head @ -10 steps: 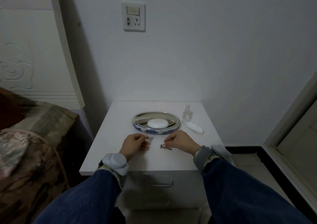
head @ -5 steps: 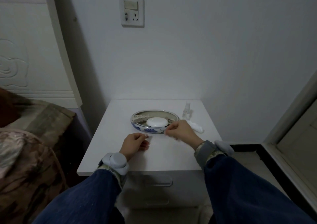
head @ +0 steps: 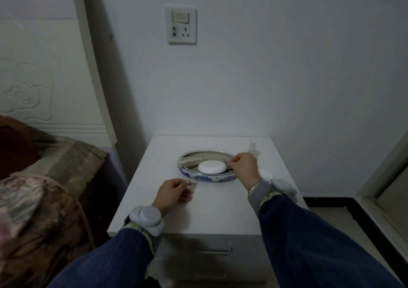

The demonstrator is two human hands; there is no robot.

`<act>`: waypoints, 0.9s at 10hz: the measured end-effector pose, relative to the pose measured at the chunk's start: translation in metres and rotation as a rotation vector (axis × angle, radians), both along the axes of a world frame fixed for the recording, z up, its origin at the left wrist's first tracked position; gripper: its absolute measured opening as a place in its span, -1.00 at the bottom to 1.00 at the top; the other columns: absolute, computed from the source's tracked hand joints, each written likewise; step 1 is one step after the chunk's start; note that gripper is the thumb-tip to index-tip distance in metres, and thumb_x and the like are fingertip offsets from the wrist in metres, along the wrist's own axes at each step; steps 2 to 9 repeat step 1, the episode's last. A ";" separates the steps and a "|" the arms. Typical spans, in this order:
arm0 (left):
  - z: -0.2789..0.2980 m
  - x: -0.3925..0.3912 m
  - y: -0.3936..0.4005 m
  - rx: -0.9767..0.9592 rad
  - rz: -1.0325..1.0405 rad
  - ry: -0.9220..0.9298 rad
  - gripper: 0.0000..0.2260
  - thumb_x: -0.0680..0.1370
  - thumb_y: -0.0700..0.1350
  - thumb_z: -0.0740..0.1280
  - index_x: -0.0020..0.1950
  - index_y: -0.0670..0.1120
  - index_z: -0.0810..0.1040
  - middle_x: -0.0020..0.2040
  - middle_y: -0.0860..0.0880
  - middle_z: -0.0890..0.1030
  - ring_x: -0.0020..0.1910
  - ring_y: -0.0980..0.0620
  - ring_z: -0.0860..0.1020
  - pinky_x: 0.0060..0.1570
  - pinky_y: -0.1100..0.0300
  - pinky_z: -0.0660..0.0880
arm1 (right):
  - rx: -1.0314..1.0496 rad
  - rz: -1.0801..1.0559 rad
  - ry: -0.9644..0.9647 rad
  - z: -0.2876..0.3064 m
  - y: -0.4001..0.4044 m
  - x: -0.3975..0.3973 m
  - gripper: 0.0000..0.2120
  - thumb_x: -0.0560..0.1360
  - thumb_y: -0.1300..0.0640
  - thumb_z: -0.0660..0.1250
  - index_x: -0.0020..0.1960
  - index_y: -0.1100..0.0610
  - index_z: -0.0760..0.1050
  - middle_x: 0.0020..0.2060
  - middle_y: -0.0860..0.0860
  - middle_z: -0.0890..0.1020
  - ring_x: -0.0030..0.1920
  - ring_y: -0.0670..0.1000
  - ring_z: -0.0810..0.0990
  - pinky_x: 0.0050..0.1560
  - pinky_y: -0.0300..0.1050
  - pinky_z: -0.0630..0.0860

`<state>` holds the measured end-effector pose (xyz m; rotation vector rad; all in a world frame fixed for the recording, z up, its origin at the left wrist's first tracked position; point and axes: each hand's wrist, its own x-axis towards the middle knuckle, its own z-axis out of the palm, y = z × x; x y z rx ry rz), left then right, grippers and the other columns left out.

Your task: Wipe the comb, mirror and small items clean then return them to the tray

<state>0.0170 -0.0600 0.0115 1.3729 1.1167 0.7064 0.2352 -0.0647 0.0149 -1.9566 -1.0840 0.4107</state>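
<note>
A blue-and-white oval tray [head: 207, 178] sits on the white nightstand [head: 220, 212]. Inside it lie a pale comb [head: 192, 160] at the left and a white round closed mirror [head: 212, 167] in the middle. My right hand [head: 244, 166] hovers over the tray's right side, its fingertips pinched on a small metal item [head: 227, 162] that is mostly hidden by the fingers. In front of the tray, my left hand [head: 173, 192] rests on the nightstand, closed on a small white wipe [head: 192, 183].
A small clear spray bottle [head: 252, 147] stands at the back right of the nightstand. A white crumpled cloth [head: 265, 174] lies behind my right wrist. A bed with a patterned blanket [head: 33, 199] is close on the left, and a drawer handle [head: 212, 251] shows below.
My right hand lifted the small metal item off the nightstand and carried it back over the tray's right side. The left hand stayed put with the wipe.
</note>
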 end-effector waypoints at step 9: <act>0.000 0.000 -0.004 -0.014 -0.004 0.015 -0.83 0.60 -0.21 0.21 0.02 -0.28 0.54 -0.25 -0.17 0.59 -0.47 0.17 0.58 -0.38 0.36 0.54 | -0.010 -0.001 0.008 0.001 -0.003 0.000 -0.93 0.40 0.28 0.39 -0.18 0.28 0.62 -0.15 0.20 0.67 -0.07 0.12 0.61 -0.18 -0.27 0.35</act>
